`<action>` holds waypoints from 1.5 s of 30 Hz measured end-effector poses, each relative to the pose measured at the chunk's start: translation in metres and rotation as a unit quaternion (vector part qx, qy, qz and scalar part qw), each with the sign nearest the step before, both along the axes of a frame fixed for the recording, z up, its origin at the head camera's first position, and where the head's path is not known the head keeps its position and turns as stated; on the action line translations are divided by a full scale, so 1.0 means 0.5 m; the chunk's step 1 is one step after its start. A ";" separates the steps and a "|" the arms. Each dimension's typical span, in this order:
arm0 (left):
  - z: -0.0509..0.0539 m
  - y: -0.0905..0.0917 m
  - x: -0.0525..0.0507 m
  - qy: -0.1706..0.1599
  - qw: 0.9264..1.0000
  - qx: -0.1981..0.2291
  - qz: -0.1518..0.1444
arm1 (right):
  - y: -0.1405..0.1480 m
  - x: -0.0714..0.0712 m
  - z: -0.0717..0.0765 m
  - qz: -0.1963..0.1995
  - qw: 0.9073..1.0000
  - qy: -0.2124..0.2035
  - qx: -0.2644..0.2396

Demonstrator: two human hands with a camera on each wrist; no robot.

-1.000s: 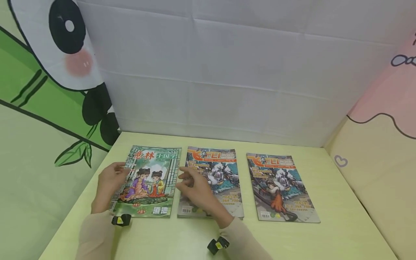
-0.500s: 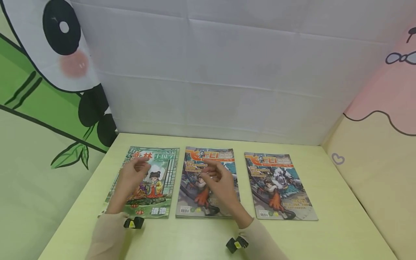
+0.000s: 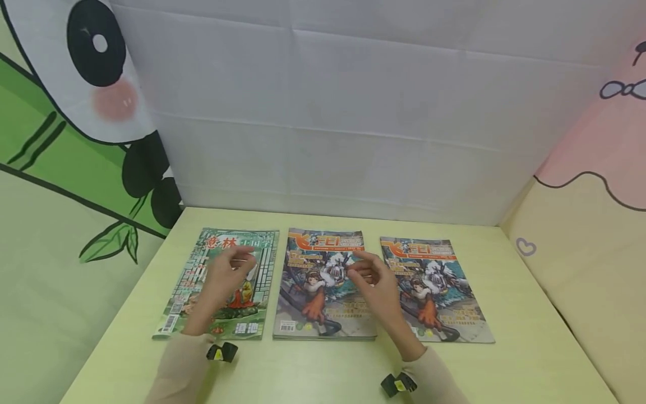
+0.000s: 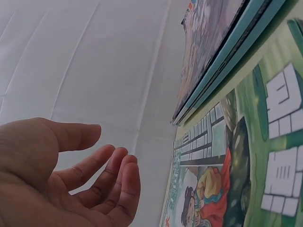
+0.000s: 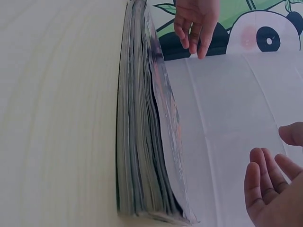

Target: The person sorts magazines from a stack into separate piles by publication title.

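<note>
A green-covered magazine (image 3: 264, 269) lies on the left of the table. My left hand (image 3: 224, 278) hovers over it with loosely bent fingers, holding nothing; the left wrist view shows the fingers and thumb apart. In the middle lies a pile of magazines (image 3: 320, 297) with a grey and orange cover. My right hand (image 3: 381, 292) hangs by the pile's right side, its fingers relaxed and nothing in them. The right wrist view shows the layered page edges of magazines (image 5: 142, 123) near that hand. To the right is another magazine (image 3: 446, 292) with the same cover, partly behind my right hand.
All the magazines lie on a pale yellow table (image 3: 525, 314). A white cloth wall (image 3: 328, 129) rises behind its back edge. Printed side walls stand at left and right, with a panda and bamboo (image 3: 101, 73) on the left one.
My left hand has moved right, from the green magazine's left edge to above its cover. My right hand has shifted right across the middle pile to its right side. The magazines stay in place.
</note>
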State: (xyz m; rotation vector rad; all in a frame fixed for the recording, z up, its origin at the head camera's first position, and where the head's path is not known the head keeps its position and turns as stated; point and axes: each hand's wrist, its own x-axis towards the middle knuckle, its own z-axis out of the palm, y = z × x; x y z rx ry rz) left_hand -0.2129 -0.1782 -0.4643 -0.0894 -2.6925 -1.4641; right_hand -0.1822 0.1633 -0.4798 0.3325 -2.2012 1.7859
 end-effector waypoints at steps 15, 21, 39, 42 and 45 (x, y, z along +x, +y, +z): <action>-0.016 0.035 -0.001 -0.016 0.999 0.008 -0.043 | 0.056 -0.008 -0.016 -0.041 0.998 -0.050 0.007; -0.030 0.044 -0.005 -0.026 0.999 0.001 -0.041 | 0.063 -0.015 -0.033 -0.046 0.997 -0.067 0.011; -0.056 0.057 0.000 -0.058 0.994 -0.006 -0.090 | 0.075 -0.017 -0.059 -0.041 0.983 -0.176 0.035; -0.058 0.060 0.000 -0.066 0.993 -0.005 -0.101 | 0.077 -0.015 -0.061 -0.037 0.978 -0.202 0.031; -0.063 0.060 -0.001 -0.071 0.991 -0.005 -0.113 | 0.078 -0.014 -0.061 -0.034 0.976 -0.211 0.046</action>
